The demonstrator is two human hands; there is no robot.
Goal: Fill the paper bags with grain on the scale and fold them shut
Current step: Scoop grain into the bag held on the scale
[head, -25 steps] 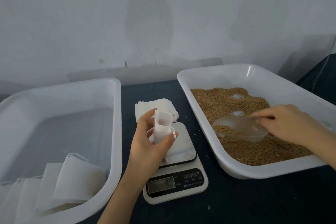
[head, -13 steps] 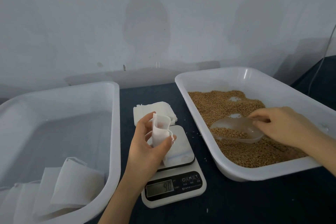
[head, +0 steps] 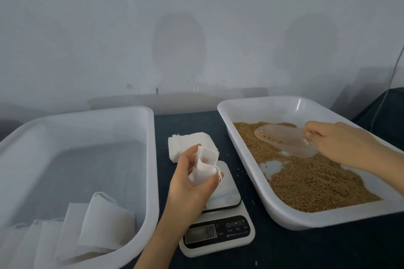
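Starting at nine o'clock, we see folded bags [head: 105, 225] lying in the left bin [head: 150, 159]. At centre our left hand [head: 188, 183] pinches an open paper bag [head: 204, 166] over the scale [head: 218, 236]. At three o'clock our right hand [head: 341, 142] grips the scoop [head: 284, 140], which has risen from the grain [head: 306, 181] lightly loaded, so we judge pouring comes next.
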